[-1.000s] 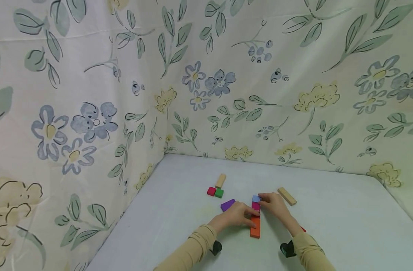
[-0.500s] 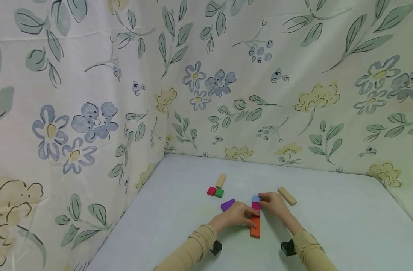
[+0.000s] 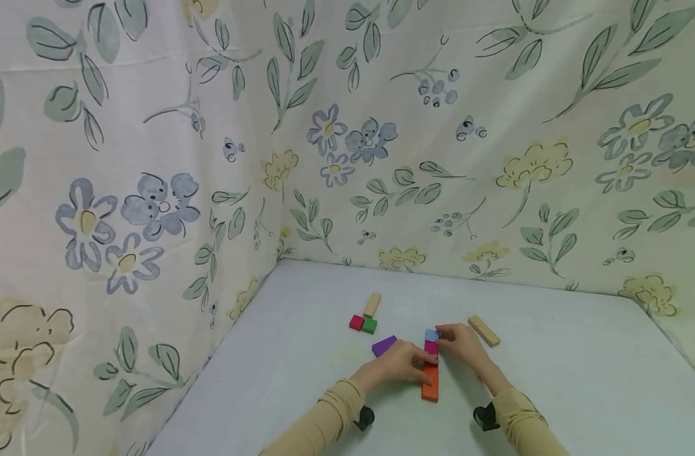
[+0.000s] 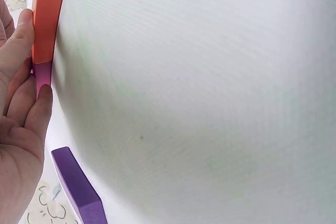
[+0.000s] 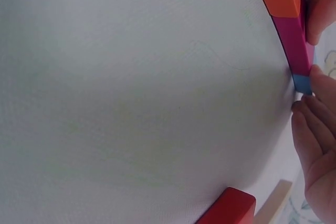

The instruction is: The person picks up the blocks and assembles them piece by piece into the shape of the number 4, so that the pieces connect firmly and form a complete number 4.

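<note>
On the white table, an orange block (image 3: pixel 431 392), a magenta block (image 3: pixel 431 348) and a light blue block (image 3: pixel 431 335) stand end to end in a straight row. My left hand (image 3: pixel 395 363) reaches over from the left, its fingers bent around the magenta block and its thumb against the orange one. From the other side my right hand (image 3: pixel 463 343) pinches the light blue block at the row's far end between thumb and fingers. In the right wrist view the magenta block (image 5: pixel 295 43) meets both neighbours without a visible gap.
Left of the row lies a purple block (image 3: pixel 384 345). Farther back, a red cube (image 3: pixel 356 322), a green cube (image 3: pixel 369 325) and a wooden block (image 3: pixel 373 304) sit together. Another wooden block (image 3: pixel 484 330) lies right. Near my right forearm is a red block (image 5: pixel 231 208).
Both hands and the row of blocks hold still. The whole head view has shifted very slightly.
</note>
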Demonstrator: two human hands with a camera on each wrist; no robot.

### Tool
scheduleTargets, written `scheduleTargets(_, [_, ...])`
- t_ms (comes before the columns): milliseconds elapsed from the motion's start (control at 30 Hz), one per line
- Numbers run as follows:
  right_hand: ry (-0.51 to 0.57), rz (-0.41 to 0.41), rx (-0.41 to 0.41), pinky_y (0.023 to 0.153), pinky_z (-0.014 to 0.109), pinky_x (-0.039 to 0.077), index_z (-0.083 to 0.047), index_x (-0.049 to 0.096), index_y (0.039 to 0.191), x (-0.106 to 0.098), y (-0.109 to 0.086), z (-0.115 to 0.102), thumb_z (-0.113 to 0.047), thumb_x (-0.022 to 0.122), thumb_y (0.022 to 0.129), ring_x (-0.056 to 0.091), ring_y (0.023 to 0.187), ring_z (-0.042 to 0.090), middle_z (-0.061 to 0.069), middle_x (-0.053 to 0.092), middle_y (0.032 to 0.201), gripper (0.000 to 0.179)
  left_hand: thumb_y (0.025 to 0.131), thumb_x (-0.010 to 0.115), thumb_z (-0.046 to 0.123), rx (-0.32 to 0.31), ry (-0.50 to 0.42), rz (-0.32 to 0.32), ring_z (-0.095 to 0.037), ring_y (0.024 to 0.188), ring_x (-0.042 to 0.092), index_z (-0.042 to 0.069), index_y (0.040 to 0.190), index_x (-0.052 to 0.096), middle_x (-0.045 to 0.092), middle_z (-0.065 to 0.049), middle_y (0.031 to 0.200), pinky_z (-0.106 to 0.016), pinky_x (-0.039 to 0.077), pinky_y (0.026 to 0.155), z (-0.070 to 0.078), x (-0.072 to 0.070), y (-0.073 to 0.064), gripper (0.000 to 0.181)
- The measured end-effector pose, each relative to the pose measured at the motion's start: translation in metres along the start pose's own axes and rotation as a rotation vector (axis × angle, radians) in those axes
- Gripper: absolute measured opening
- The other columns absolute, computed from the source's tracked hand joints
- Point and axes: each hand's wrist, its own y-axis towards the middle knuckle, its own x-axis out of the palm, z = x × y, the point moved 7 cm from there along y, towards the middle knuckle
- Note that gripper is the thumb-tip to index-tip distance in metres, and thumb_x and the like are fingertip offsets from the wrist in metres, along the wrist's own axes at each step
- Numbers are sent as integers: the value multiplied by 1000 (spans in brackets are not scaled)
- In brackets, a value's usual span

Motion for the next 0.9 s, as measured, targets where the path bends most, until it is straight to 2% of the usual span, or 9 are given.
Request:
scheduleTargets(267, [4,12,34,77,42,56,8,66,111,-3,-4,-2,-6,71,82,68,90,31,23,70,104,33,81,75,25,10,12,-2,7,79,48,16,119,68,70,7,113,-6,41,70,2,1,0,40])
scheduleTargets(500, [11,46,38,79,45,55,7,64,114,-8,-9,-5,-10,71,83,66,96,35,23,68,111,36,81,75,24,-2,-7,-2,8,89,56,16,119,68,70,7,114,-7,44,77,0,0,-1,40])
scheduleTargets(700, [86,38,66,84,44,55,5,62,119,-14,-16,-10,-14,69,86,64,103,36,23,66,115,40,81,75,24,-22,-25,2,5,98,60,16,119,68,69,6,117,-8,45,79,0,0,-2,40])
scheduleTargets(900, [125,54,77,86,43,54,5,61,121,-21,-26,-12,-20,70,86,64,106,36,22,65,117,44,81,75,24,-25,-18,3,5,99,60,16,119,68,69,7,116,-8,45,79,1,0,-2,40])
